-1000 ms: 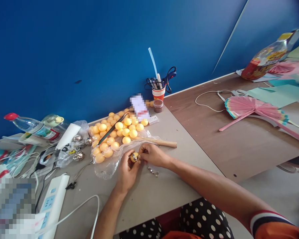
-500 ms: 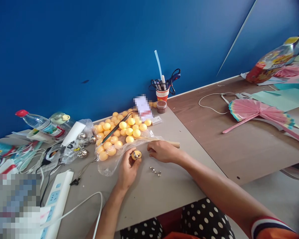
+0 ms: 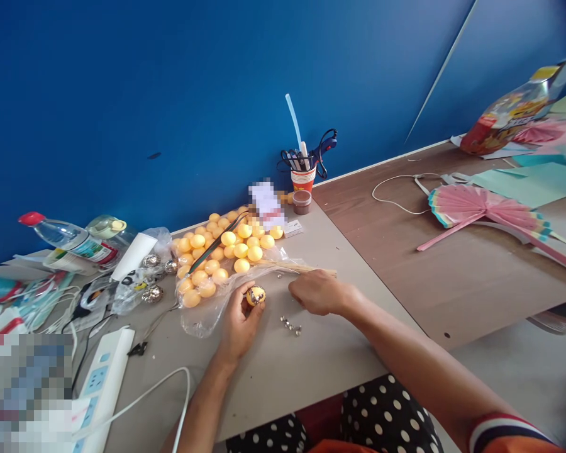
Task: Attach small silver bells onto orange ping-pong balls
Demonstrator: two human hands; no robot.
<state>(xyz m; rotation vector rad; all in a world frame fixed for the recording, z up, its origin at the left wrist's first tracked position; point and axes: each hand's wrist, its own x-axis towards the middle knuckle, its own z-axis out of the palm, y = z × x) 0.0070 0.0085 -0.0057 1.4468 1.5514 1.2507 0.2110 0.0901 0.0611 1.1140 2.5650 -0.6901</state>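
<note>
My left hand [image 3: 241, 321] is wrapped around an orange table tennis ball [image 3: 256, 296] partly covered with small silvery pieces. Over the table to the right, my right hand [image 3: 318, 292] has its fingers curled down; whatever they hold, if anything, is hidden. A short cluster of shiny metal pieces [image 3: 291, 325] lies between the hands, nearer to me. Beyond the right hand are thin wooden sticks [image 3: 327, 273], partly covered by it. Behind my left hand, a clear plastic bag [image 3: 202, 321] holds many plain orange balls [image 3: 241, 250].
Silvery covered balls [image 3: 152, 293] sit left of the bag, near bottles [image 3: 82, 242] and tangled cables. A white power strip [image 3: 106, 371] stands front left. At the back are a paper cup of tools [image 3: 303, 179] and a round lidded tub [image 3: 302, 202]. A pink paper fan [image 3: 466, 204] lies right.
My right hand has drawn slightly right and toward me, away from the ball, its fingertips turning downward. My left hand keeps hold of the ball. The view has shifted a little.
</note>
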